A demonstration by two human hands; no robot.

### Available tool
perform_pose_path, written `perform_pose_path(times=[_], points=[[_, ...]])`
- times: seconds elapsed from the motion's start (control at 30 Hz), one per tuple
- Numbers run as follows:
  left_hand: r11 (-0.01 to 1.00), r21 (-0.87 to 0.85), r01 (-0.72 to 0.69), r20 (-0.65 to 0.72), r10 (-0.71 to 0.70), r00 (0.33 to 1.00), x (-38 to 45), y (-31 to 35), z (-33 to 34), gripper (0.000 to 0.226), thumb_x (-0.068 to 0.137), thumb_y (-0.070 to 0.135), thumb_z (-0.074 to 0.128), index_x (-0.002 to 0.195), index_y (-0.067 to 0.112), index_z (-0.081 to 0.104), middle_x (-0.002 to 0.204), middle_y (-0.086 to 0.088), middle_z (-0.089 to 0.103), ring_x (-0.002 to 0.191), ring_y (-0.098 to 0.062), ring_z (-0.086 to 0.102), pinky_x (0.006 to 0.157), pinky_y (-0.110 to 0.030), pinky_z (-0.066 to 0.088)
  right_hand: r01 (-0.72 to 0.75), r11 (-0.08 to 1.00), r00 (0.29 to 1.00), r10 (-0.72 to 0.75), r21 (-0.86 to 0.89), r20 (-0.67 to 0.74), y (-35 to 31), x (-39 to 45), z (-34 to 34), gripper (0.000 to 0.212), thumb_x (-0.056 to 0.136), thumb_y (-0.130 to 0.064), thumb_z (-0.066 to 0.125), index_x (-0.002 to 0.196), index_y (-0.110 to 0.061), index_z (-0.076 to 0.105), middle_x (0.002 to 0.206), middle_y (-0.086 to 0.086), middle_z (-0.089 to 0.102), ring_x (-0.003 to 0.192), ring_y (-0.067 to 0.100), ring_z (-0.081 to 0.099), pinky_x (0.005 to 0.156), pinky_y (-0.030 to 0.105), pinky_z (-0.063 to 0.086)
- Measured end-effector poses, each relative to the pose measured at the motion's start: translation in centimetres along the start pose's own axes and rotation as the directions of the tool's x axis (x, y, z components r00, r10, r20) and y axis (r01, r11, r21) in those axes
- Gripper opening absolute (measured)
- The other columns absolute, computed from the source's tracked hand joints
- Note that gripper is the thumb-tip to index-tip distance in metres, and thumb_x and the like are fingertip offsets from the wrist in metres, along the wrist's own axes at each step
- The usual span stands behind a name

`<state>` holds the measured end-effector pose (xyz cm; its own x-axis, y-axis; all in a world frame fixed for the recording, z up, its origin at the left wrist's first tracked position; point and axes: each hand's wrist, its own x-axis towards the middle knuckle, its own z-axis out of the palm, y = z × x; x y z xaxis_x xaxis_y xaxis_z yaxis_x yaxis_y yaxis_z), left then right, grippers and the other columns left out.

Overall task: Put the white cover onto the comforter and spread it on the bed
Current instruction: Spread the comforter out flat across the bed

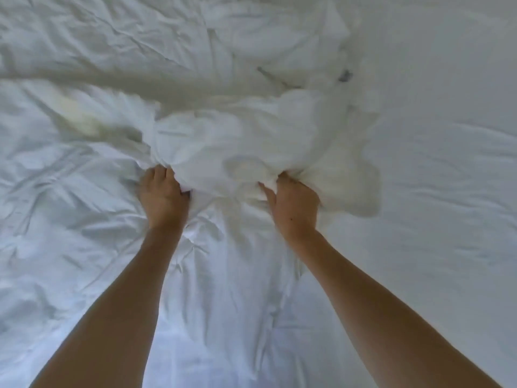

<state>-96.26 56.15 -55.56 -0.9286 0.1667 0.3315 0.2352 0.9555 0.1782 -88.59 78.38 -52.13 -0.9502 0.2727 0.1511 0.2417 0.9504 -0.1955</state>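
A wrinkled white cover (84, 191) lies spread over the left and middle of the bed, reaching toward me. A bunched mass of white fabric (251, 141) rises in the middle, blurred; a cream-tinted part that may be the comforter (330, 180) shows at its right. My left hand (162, 194) grips a fold at the bunch's lower left edge. My right hand (293, 205) grips the bunched fabric at its lower right, fingers buried in the cloth.
The smooth white bed sheet (447, 135) fills the right side of the view. More crumpled white bedding (112, 37) lies at the far left. A small dark mark (344, 75) shows among the folds at the back.
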Motion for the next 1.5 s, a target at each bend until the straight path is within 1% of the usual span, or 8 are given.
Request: perform_pose_path(times=[0.33, 0.43, 0.63, 0.73, 1.2, 1.37, 1.43, 1.5], points=[[0.992, -0.116, 0.043, 0.48, 0.018, 0.877, -21.8, 2.0, -20.4, 0.039, 0.035, -0.019, 0.08, 0.048, 0.007, 0.054, 0.041, -0.008, 0.052, 0.035, -0.031, 0.053, 0.034, -0.027, 0.04, -0.027, 0.991, 0.834, -0.048, 0.128, 0.549, -2.8, -21.9, -14.1, 0.072, 0.093, -0.068, 0.02, 0.107, -0.013, 0.064, 0.087, 0.01, 0.071, 0.083, 0.03, 0.068, 0.063, 0.031, 0.041], [0.986, -0.076, 0.146, 0.592, -0.073, 0.803, -29.5, 3.3, -26.2, 0.041, 0.032, -0.016, 0.084, 0.046, 0.009, 0.055, 0.039, -0.004, 0.051, 0.033, -0.025, 0.053, 0.031, -0.024, 0.039, -0.015, 0.99, 0.762, -0.079, 0.14, 0.643, -2.2, -27.0, -18.7, 0.051, 0.097, -0.057, 0.038, 0.105, -0.014, 0.064, 0.087, 0.012, 0.071, 0.084, 0.03, 0.068, 0.064, 0.031, 0.041], [0.985, 0.005, 0.175, 0.698, -0.128, 0.705, -38.8, 8.0, -33.7, 0.048, 0.026, -0.015, 0.086, 0.036, 0.014, 0.049, 0.034, 0.003, 0.045, 0.027, -0.013, 0.046, 0.028, -0.019, 0.038, 0.208, 0.974, 0.801, -0.22, 0.086, 0.557, 3.2, -34.2, -25.4, 0.054, 0.084, -0.065, 0.05, 0.056, -0.022, 0.065, 0.032, -0.004, 0.043, 0.025, 0.008, 0.042, 0.034, 0.019, 0.019], [0.982, -0.048, 0.181, 0.661, -0.105, 0.743, -40.1, 14.4, -35.7, 0.065, 0.018, -0.01, 0.086, 0.036, 0.024, 0.034, 0.032, 0.006, 0.041, 0.026, -0.009, 0.043, 0.028, -0.015, 0.032, 0.349, 0.934, 0.825, -0.347, 0.081, 0.446, 8.2, -33.7, -28.4, 0.043, 0.05, -0.051, 0.091, 0.052, -0.019, 0.062, 0.03, -0.004, 0.041, 0.022, 0.01, 0.039, 0.035, 0.015, 0.014], [0.942, 0.113, 0.316, 0.459, -0.332, 0.824, -45.4, 32.2, -43.9, 0.032, 0.053, -0.02, 0.069, 0.063, 0.007, 0.056, 0.057, -0.009, 0.058, 0.05, -0.032, 0.06, 0.044, -0.034, 0.049, 0.541, 0.801, 0.743, -0.598, 0.255, 0.303, 24.9, -36.1, -41.6, 0.03, 0.062, -0.023, 0.089, 0.066, -0.011, 0.061, 0.049, 0.001, 0.056, 0.04, 0.019, 0.056, 0.038, 0.022, 0.036], [0.956, 0.277, 0.094, 0.829, -0.287, 0.48, -49.4, 33.4, -43.4, 0.032, 0.099, 0.017, 0.04, 0.126, 0.018, 0.057, 0.124, -0.001, 0.063, 0.111, -0.019, 0.061, 0.09, -0.029, 0.046, 0.653, 0.732, 0.483, -0.6, 0.194, 0.638, 27.6, -44.2, -37.8, 0.051, 0.009, -0.016, 0.085, 0.036, -0.026, 0.042, 0.031, -0.006, 0.022, 0.023, 0.009, 0.032, 0.043, 0.019, 0.005], [0.969, 0.244, 0.047, 0.857, -0.238, 0.457, -50.4, 34.7, -42.8, 0.036, 0.101, 0.022, 0.038, 0.135, 0.018, 0.049, 0.129, -0.001, 0.06, 0.115, -0.02, 0.06, 0.094, -0.03, 0.046, 0.731, 0.648, 0.335, -0.613, 0.214, 0.715, 30.8, -46.9, -35.6, 0.059, -0.001, -0.01, 0.075, 0.028, -0.024, 0.026, 0.027, -0.006, 0.019, 0.022, 0.01, 0.019, 0.05, 0.019, -0.005], [0.97, 0.239, 0.037, 0.85, -0.227, 0.475, -50.5, 36.0, -42.6, 0.029, 0.1, 0.019, 0.037, 0.125, 0.015, 0.051, 0.116, -0.004, 0.064, 0.105, -0.023, 0.063, 0.088, -0.033, 0.049, 0.712, 0.682, 0.165, -0.394, 0.168, 0.904, 32.4, -47.6, -35.4, 0.048, 0.027, -0.008, 0.08, 0.04, -0.023, 0.037, 0.038, -0.003, 0.035, 0.032, 0.015, 0.032, 0.044, 0.017, 0.007]])
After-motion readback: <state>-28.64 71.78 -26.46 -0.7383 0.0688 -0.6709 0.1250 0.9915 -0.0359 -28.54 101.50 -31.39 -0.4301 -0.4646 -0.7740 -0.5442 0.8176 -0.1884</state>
